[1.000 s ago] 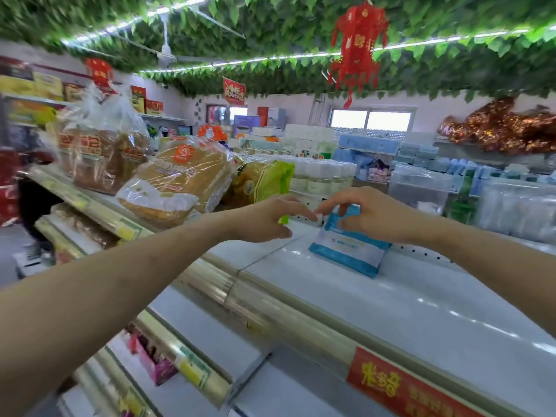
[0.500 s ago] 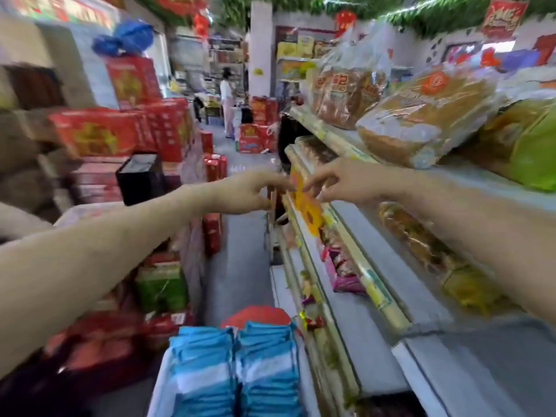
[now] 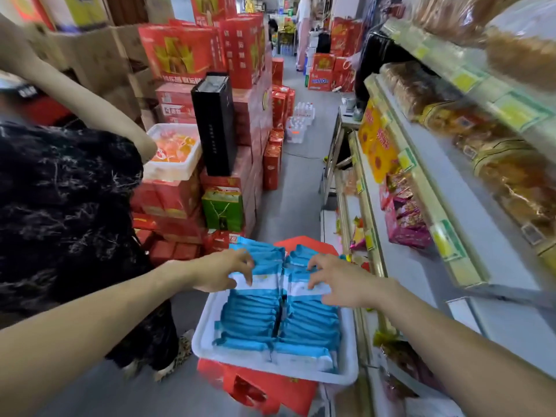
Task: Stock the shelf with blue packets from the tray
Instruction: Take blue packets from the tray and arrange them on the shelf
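Both hands reaching into white tray [image 3: 204, 332]: left hand [image 3: 221, 273] and right hand [image 3: 337, 282] spread open, fingertips touching the blue packets [image 3: 270, 320] beneath, nothing gripped yet. Tray looking nearly full; most stocking remaining. Shelf [image 3: 469, 224] sitting right of the right hand.

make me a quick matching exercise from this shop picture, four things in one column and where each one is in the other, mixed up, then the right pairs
Things:
1. blue packets
2. black box
3. green bag
4. bread

Places:
A. on the shelf at the right
B. in the white tray, in two rows
C. standing upright on the red cartons
D. low against the red cartons, beyond the tray

Pairs: 1-B, 2-C, 3-D, 4-A
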`<state>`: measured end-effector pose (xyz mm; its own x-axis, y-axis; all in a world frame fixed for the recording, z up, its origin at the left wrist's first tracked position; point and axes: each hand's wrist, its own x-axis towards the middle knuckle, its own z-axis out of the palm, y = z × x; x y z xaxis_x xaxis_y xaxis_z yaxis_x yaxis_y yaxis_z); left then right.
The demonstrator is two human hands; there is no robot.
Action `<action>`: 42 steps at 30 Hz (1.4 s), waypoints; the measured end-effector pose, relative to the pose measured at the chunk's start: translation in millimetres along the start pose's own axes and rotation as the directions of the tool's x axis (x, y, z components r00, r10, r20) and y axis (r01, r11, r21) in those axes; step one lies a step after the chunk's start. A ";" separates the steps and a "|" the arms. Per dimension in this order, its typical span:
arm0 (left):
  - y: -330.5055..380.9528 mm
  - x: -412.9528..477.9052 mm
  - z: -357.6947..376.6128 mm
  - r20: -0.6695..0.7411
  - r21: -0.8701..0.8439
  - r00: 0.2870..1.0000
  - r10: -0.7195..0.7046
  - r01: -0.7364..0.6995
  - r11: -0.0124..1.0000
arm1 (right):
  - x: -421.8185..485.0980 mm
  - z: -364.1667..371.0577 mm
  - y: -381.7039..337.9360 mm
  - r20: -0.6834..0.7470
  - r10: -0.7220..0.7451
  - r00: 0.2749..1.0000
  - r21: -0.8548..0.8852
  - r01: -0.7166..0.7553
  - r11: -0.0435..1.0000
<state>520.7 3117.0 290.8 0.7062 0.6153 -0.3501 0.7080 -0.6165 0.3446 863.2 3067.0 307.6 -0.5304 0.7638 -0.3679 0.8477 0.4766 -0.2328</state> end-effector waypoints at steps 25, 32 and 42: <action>21.4 41.6 -91.5 -0.079 -0.033 0.988 0.133 -0.136 0.990 | -10.5 -81.6 3.6 -0.108 0.008 0.994 -0.081 -0.017 0.997; 83.8 91.0 -270.1 -0.142 0.203 0.947 0.289 -0.258 0.944 | -79.6 -247.8 23.7 -0.375 0.222 0.900 0.003 -0.238 0.971; 295.2 161.3 -415.3 -0.117 0.265 0.697 0.707 -0.664 0.699 | -292.4 -333.3 32.6 -0.613 0.490 0.619 0.153 -0.516 0.843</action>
<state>845.2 3238.3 697.8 0.9935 0.0507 0.1020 0.0245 -0.9698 0.2428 1046.8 3004.3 707.6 0.0883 0.9736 0.2103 0.9878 -0.0585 -0.1441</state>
